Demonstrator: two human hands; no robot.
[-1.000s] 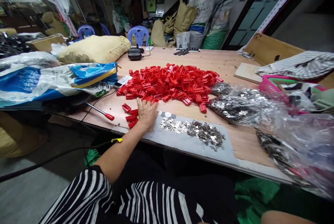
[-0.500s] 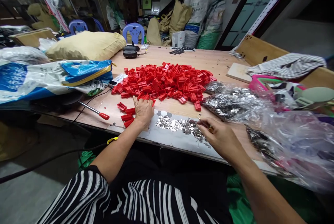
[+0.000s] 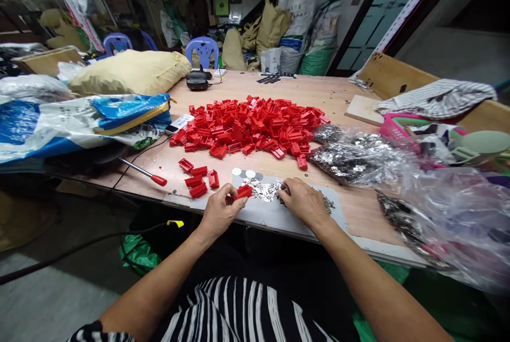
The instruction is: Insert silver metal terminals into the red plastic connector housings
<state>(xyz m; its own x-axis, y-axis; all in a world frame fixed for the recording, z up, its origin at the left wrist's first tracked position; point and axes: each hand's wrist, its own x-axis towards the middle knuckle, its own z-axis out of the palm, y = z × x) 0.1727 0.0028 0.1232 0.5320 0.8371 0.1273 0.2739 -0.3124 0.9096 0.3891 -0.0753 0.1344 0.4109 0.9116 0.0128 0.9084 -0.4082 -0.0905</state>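
My left hand [image 3: 222, 209] pinches a small red plastic housing [image 3: 244, 191] between thumb and fingers, just above the left part of a grey sheet [image 3: 255, 215]. My right hand [image 3: 305, 201] is over that sheet with its fingers curled down at the small silver metal pieces [image 3: 265, 189]. Its fingertips are closed, and whatever is between them is too small or hidden to name. Several loose red housings [image 3: 197, 180] lie left of my left hand. Behind both hands spreads a big heap of the same red housings [image 3: 255, 124].
At the right lie clear bags of metal pieces [image 3: 354, 159] and a pink basket [image 3: 398, 132]. A lever with a red grip [image 3: 158, 179] juts out at the left, near a blue-white sack [image 3: 79, 119]. A black cable [image 3: 99, 237] hangs below the table edge.
My left hand has come from the heap toward me and right, bringing a red housing. My right hand has shifted left over the metal pieces. Another housing now lies beside the loose ones.
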